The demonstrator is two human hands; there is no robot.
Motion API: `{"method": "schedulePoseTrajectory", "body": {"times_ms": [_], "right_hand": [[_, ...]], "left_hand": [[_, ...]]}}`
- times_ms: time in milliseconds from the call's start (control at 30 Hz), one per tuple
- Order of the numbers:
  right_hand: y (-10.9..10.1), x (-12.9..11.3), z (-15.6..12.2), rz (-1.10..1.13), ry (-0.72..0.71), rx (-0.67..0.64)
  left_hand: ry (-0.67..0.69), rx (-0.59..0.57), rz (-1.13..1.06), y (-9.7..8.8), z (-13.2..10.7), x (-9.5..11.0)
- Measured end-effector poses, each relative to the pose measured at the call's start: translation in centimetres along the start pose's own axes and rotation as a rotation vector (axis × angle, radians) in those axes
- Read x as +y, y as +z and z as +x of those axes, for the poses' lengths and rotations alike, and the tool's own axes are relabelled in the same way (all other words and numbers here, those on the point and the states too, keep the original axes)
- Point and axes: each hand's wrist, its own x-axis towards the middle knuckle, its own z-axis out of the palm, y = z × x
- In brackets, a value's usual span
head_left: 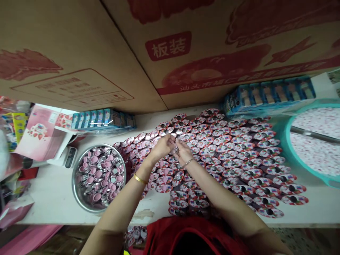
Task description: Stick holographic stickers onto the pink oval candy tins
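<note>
My left hand [164,146] and my right hand [183,153] meet above rows of upright oval-topped containers [247,154] with red and white print. The left fingers are pinched together; what is between them, if anything, is too small to make out. My right fingers are curled around what look like small pink caps [176,150]. Many containers on the right show a dark round opening. Several on the left carry a pink cap [164,171] on top. To the left of my forearms, a steel bowl [75,184] holds many loose pink and silvery caps.
A teal basin [288,148] of white and pinkish bits stands at the right, with a dark bar [313,134] across it. Large cardboard boxes [106,71] wall off the back. Blue packs [273,94] and a pink carton [39,132] stand along the table [53,198].
</note>
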Motion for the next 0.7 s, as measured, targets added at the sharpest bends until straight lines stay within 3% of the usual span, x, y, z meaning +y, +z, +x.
{"method": "schedulePoseTrajectory", "body": {"times_ms": [100,200,267,367,467,700], "right_hand": [[-0.2,-0.9,0.6,0.072,-0.005,0.020],[-0.8,-1.7,0.7,0.104,0.031,-0.023],[-1.4,-2.0,0.6,0.115,0.092,-0.059],[-2.2,-2.3,0.2,0.095,0.161,-0.124],[-2.5,-2.2,-0.2,0.039,0.138,-0.152],[-1.0,-1.8,-0.3,-0.116,0.037,-0.154]], "left_hand": [[0.012,0.093,0.134,-0.8,1.5,0.5],[-0.085,0.369,0.380,-2.5,3.5,0.2],[-0.190,0.480,0.570,-3.6,5.1,-0.1],[-0.328,0.433,0.713,-4.5,7.1,-0.5],[-0.407,0.417,0.748,-4.7,8.1,-1.0],[-0.438,0.427,0.730,-5.0,8.2,-1.9]]}}
